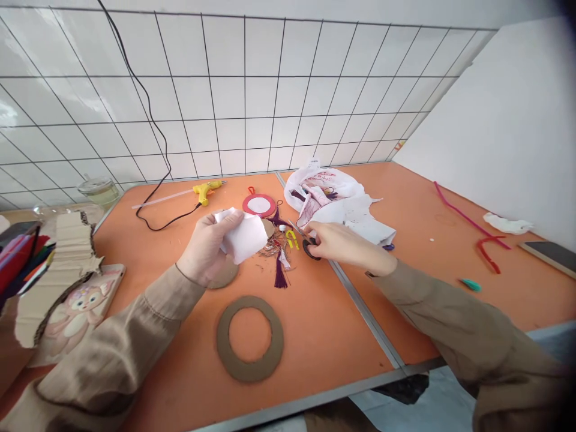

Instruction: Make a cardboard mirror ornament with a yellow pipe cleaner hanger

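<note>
Left hand: left hand (204, 246) is raised just above the worktop (324, 336), fingers pinched on a white paper piece (245, 237).
Right hand: right hand (342, 245) has its fingers closed through the dark handles of the scissors (305, 239); the blades point toward the paper.
Paper position: held near the worktop's middle, just in front of the red-rimmed round mirror (259, 205).
Cardboard ring: cardboard ring (250, 338) lies flat nearer the front edge.
Behind: yellow glue gun (206, 191) with black cord; white plastic bag (330, 198) beside the right hand.
Right side: red pipe cleaners (483, 240).
</note>
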A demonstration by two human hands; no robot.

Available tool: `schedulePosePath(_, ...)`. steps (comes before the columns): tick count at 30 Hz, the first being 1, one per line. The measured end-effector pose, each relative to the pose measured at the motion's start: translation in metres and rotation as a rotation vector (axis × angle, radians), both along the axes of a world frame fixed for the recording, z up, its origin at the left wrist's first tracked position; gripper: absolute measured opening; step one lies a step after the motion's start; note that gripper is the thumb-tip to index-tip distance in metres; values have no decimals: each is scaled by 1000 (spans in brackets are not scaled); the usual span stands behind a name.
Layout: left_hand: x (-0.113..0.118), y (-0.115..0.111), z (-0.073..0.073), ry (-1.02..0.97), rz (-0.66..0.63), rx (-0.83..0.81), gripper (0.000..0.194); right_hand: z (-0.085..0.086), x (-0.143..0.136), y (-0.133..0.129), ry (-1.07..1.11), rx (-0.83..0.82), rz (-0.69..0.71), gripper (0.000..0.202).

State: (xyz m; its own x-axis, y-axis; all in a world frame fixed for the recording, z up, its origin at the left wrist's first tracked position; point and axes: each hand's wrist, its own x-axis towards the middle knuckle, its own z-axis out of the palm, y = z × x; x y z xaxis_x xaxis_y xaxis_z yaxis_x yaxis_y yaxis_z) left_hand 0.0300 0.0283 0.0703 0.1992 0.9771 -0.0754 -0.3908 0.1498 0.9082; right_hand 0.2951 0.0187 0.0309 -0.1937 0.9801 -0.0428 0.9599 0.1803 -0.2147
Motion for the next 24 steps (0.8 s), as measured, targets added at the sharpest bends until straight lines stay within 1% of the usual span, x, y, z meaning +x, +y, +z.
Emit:
schedulePosePath(1, -1, 0, 1, 2, -7, 0, 33, 3, 2, -1, 100, -18, -34, 28)
schedulePosePath(3, -1, 1, 2, 2, -29, 6, 30, 12, 6, -2, 378, -81, -107, 32)
schedulePosePath(5, -2, 2, 2, 8, -59, 21, 30, 20, 6, -3, 656, -150, -122, 35)
schedulePosePath(7, -3, 3, 2, 24, -84, 45, 32, 28, 1, -4, 883, -196, -36, 37)
schedulePosePath(9, -5, 4, 2, 37, -96, 78, 35, 33, -9, -6, 1099, -213, 99, 33)
schedulePosePath(11, -7, 5, 2, 44, -99, 112, 38, 37, -20, -7, 1249, -202, 200, 30)
schedulePosePath(13, -9, 6, 4, 44, -100, 142, 39, 40, -32, -6, 1327, -185, 229, 35)
schedulePosePath(16, -12, 7, 8, 39, -90, 172, 39, 46, -46, -2, 1385, -193, 261, 46)
schedulePosePath(20, -15, 7, 15, 48, -38, 203, 36, 52, -62, 9, 1432, -298, 342, 53)
schedulePosePath(24, -19, 7, 19, 70, -3, 200, 34, 51, -72, 15, 1457, -371, 417, 56)
